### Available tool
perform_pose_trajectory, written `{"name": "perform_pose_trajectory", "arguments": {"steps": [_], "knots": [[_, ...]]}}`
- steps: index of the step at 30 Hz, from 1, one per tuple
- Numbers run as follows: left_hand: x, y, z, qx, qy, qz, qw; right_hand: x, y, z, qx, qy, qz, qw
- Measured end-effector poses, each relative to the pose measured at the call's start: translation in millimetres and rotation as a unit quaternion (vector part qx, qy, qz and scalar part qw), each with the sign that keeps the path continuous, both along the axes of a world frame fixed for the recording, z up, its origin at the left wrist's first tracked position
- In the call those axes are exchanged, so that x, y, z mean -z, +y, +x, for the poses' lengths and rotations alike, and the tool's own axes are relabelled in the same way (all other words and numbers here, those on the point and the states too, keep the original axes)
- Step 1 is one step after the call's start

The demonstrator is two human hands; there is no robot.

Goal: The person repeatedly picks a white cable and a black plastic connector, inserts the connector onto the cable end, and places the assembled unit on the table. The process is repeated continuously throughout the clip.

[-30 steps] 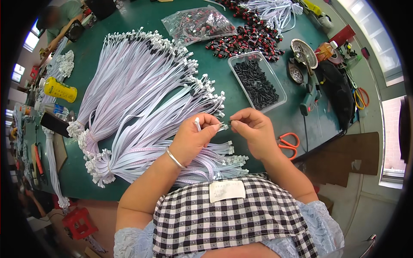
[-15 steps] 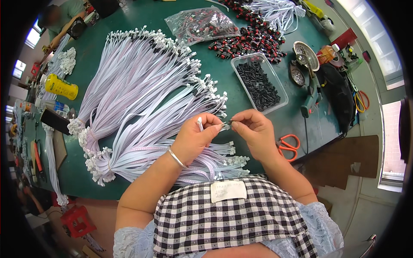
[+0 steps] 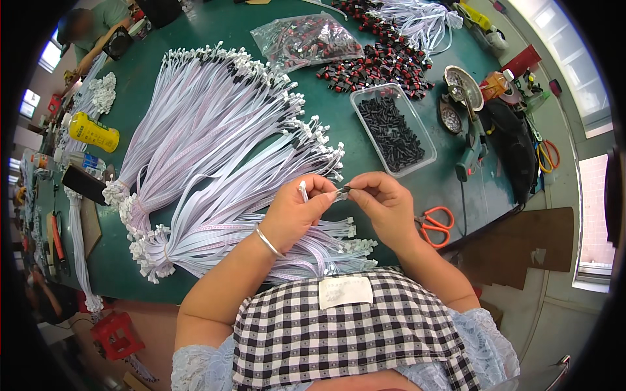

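White cable (image 3: 302,188), likely light, limp, is pinched near its end by the left hand (image 3: 293,207), a dark piece (image 3: 346,189) by the right hand (image 3: 386,204), left of the scissors (image 3: 439,225).

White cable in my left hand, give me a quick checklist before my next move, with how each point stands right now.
1. White cable gripped by the left hand: ok.
2. Small black piece pinched in the right hand: ok, at the fingertips.
3. Black piece seated on the cable's end: cannot tell, too small and partly covered.
4. Clear tub open and stocked: ok, many black pieces inside.
5. Scissors clear of the right arm: cannot tell, orange handles show beside the wrist, blades hidden.
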State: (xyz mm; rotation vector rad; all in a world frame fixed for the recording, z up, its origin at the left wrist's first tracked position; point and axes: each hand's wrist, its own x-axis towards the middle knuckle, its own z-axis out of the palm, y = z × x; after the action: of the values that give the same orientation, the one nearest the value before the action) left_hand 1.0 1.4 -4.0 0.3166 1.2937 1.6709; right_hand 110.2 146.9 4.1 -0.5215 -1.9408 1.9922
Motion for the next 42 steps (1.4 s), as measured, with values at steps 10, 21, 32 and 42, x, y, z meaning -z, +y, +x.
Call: {"name": "perform_pose_trajectory", "arguments": {"steps": [10, 21, 32, 42], "knots": [[1.2, 0.3, 2.1, 0.002, 0.052, -0.002, 0.999, -2.5, 7.3, -1.2, -0.033, -0.047, -0.148, 0.987], [0.0, -0.7, 1.9, 0.014, 0.088, -0.015, 0.996, -0.1, 6.3, -0.3, -0.047, -0.035, -0.083, 0.995], [-0.8, -6.4, -3.6, 0.08, 0.139, -0.034, 0.986, -5.9, 31.3, -15.7, -0.125, 0.096, 0.382, 0.911], [-8.8, -5.1, 2.1, 0.036, 0.314, -0.05, 0.947, -14.1, 26.5, -12.0, -0.205, -0.006, 0.224, 0.953]]}}
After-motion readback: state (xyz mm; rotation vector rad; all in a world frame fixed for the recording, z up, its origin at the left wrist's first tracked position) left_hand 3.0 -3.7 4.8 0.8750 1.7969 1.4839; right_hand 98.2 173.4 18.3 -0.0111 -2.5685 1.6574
